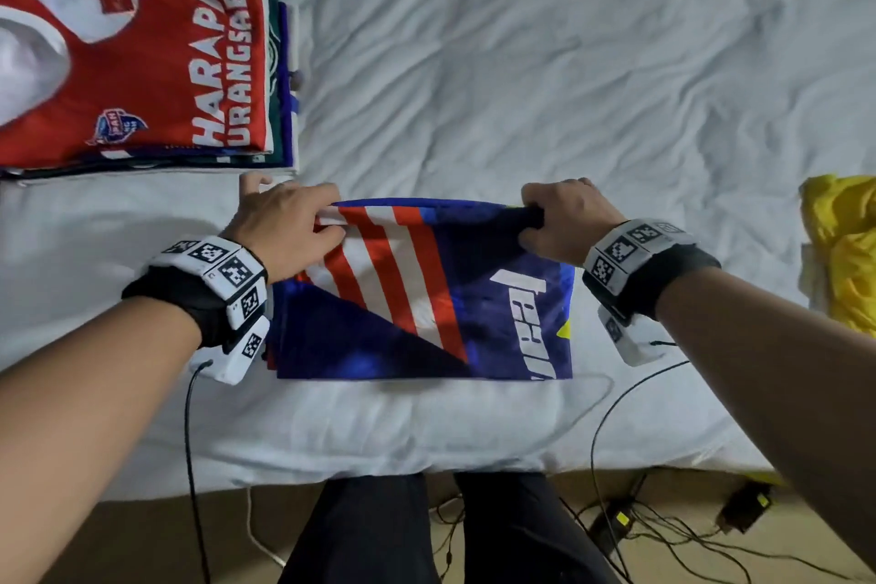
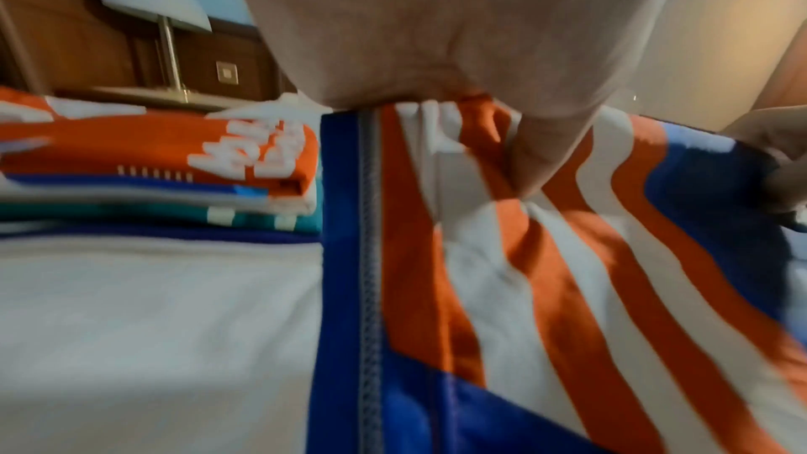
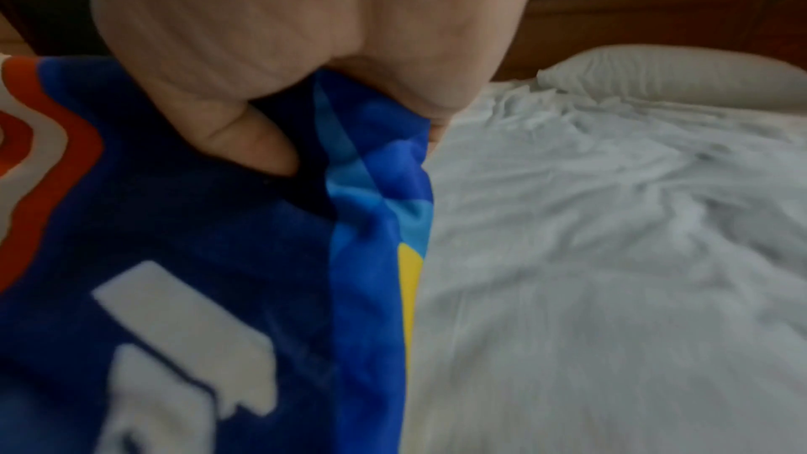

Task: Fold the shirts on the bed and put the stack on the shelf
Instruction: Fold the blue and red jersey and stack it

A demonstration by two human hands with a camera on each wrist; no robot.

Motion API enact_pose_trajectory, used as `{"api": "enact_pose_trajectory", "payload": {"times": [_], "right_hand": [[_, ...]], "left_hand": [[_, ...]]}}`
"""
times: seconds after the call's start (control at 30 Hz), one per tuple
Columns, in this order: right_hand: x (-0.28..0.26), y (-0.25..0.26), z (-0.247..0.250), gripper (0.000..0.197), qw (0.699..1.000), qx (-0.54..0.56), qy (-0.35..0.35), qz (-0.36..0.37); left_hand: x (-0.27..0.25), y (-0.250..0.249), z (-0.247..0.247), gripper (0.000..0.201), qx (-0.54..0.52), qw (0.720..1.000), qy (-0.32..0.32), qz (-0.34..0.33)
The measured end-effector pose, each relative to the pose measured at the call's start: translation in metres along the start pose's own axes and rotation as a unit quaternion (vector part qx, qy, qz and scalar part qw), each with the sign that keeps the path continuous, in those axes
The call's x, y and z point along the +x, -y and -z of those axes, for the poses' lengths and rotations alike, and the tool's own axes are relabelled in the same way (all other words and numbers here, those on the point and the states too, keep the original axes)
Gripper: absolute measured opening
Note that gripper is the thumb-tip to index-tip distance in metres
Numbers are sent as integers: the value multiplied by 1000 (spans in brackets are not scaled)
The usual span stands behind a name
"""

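folding is judged well advanced but not finished. a blue shirt (image 1: 426, 294) with red and white stripes lies on the bed (image 1: 569, 62) near its front edge, already narrowed to a rectangle; its far edge is pinched at both corners and raised off the sheet. the left hand (image 1: 284, 228) is clamped on the striped corner, thumb under, fingers over; the right hand (image 1: 564, 223) is clenched around the dark blue corner, as confirmed in the right wrist view. a stack (image 1: 142, 76) of folded shirts, a red one on top, sits to the left, near the blue shirt but apart from it. a crumpled yellow garment (image 1: 839, 251) is noted at the right edge, apparently not yet folded. remaining, by estimate: the last fold of the blue shirt, its transfer onto the stack, the yellow item, then the stack moved to the shelf, which is not seen in any view.
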State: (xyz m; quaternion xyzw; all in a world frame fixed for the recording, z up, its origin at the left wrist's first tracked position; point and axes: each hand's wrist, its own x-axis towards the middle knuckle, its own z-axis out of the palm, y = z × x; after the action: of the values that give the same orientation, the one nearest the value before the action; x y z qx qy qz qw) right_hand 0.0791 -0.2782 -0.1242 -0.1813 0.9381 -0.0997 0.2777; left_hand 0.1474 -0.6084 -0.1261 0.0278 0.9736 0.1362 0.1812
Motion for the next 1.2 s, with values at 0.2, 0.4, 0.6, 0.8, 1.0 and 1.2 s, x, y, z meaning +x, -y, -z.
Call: {"api": "enact_pose_trajectory", "payload": {"times": [0.2,0.4,0.6,0.8,1.0,1.2], "right_hand": [[-28,1,68,17,981,67,-175,45],[-56,-14,42,15,944,14,-272,187],[-101,-30,-70,17,961,-42,-168,214],[-153,-36,-124,18,979,-47,-55,189],[-131,-39,-112,24,984,73,-161,11],[-91,-30,-98,54,951,194,-18,-240]], "left_hand": [[-33,-23,68,21,-3,975,-204,-87],[-73,-30,48,22,109,964,-221,-98],[-131,-34,-58,24,177,970,-96,-133],[-180,-49,-107,28,104,992,34,-60],[-161,-42,-104,54,-38,969,-71,235],[-122,-48,-102,80,-155,900,-11,406]]}}
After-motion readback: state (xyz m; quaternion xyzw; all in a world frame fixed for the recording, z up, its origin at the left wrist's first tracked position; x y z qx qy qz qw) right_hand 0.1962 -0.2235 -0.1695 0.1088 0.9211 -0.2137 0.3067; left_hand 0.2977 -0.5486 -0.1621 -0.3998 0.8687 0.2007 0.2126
